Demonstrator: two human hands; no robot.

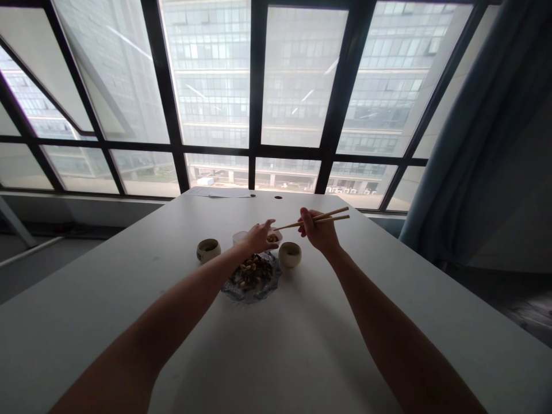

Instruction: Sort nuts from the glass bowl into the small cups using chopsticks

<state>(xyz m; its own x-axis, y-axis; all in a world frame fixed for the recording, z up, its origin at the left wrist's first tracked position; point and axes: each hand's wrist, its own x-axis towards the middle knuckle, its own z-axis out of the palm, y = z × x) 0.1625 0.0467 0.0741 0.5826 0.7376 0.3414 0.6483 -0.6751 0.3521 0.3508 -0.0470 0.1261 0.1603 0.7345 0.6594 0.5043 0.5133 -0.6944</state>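
Note:
My right hand [317, 230] grips a pair of wooden chopsticks [334, 216], their tips pointing left over a small clear bowl of nuts [273, 237]. Around that bowl's left side, my left hand [259, 237] has its thumb and fingers spread; whether they touch the rim I cannot tell. Another small clear dish [238, 236] is partly hidden behind the left hand. Nearer to me, a scalloped glass plate [248, 297] bears a heap of mixed nuts [252, 273], partly covered by my left forearm. A round cream cup [290, 255] stands to the plate's right.
A second cream cup [209, 250] with dark marks stands to the left on the white table [276, 356]. White paper [219, 192] lies along the far edge, near two dark round holes. Windows rise beyond, and a blue curtain [457, 126] hangs at right.

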